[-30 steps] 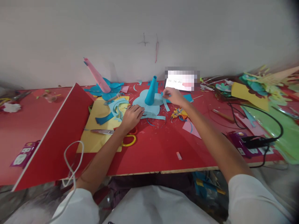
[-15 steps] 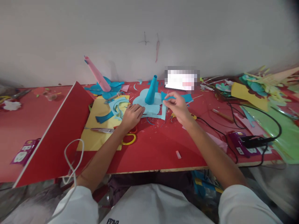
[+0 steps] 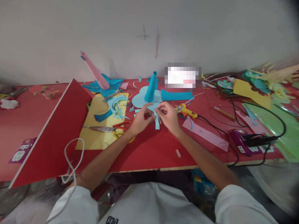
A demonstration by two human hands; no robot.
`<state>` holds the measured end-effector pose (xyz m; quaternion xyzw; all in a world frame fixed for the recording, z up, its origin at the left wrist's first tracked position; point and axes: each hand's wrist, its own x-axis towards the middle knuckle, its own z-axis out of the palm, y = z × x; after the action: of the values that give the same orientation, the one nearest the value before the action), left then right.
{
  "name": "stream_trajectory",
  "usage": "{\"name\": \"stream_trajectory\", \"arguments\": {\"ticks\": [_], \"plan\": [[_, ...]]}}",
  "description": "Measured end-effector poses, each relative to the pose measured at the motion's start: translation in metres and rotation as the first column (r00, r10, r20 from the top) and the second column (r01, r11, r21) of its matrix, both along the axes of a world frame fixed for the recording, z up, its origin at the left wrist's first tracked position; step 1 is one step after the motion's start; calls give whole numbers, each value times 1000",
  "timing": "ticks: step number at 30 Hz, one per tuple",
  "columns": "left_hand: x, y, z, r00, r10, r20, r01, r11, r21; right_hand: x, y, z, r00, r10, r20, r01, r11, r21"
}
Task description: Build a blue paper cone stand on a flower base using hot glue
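Fingertips of my left hand [image 3: 143,119] and my right hand [image 3: 168,117] meet in front of a blue paper cone [image 3: 151,87]. Both pinch a light blue paper strip [image 3: 157,125], whose lower end hangs toward me. The cone stands upright on a light blue, cloud-shaped paper [image 3: 140,100]. Just right of my right hand lies a yellow glue gun [image 3: 188,111]. Scissors [image 3: 105,129] with red and yellow handles rest left of my left hand on yellow paper [image 3: 93,140].
A raised red board [image 3: 46,133] stands at the left. Behind it is a pink paper tube [image 3: 95,71] on blue petals. A purple power strip [image 3: 240,143] with black cables, a pink strip [image 3: 207,135] and a small eraser-like piece [image 3: 178,153] lie right.
My right hand has moved left and down to meet my left hand, which shifted right. The light blue strip, earlier lying around the cloud shape's edge, is now pinched between them. The glue gun is uncovered.
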<state>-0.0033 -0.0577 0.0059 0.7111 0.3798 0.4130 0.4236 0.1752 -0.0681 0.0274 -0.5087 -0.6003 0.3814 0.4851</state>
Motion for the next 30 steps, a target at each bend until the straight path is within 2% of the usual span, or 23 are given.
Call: {"name": "stream_trajectory", "arguments": {"ticks": [4,8,12,15,17,19,21,22,26,30], "plan": [[-5,7,-1,999,22,35,-21,1000,-17,0,-2,-3,1000,4,2,-4,1000,19],[-19,21,0,996,86,-20,-85,995,48,4,-10,6,996,67,52,-70,996,62],[-40,37,-4,975,137,-176,-117,986,116,30,-10,21,967,16,254,-53,989,139],[-53,45,-8,909,262,-323,-195,954,226,72,0,22,828,-156,539,58,979,195],[-58,47,-9,850,377,-368,-257,907,333,104,8,13,711,-249,657,125,965,230],[-60,48,-9,808,467,-360,-310,856,414,132,13,0,604,-262,752,135,964,228],[-59,47,-7,800,502,-329,-333,827,453,153,16,-15,542,-251,802,153,968,199],[-57,48,-6,806,503,-313,-333,822,463,160,17,-22,546,-208,811,139,978,157],[-43,54,3,854,448,-265,-301,840,451,175,20,-38,659,-52,750,41,999,34],[-19,72,19,890,396,-226,-248,836,489,177,23,-40,663,-56,746,15,998,62]]}}
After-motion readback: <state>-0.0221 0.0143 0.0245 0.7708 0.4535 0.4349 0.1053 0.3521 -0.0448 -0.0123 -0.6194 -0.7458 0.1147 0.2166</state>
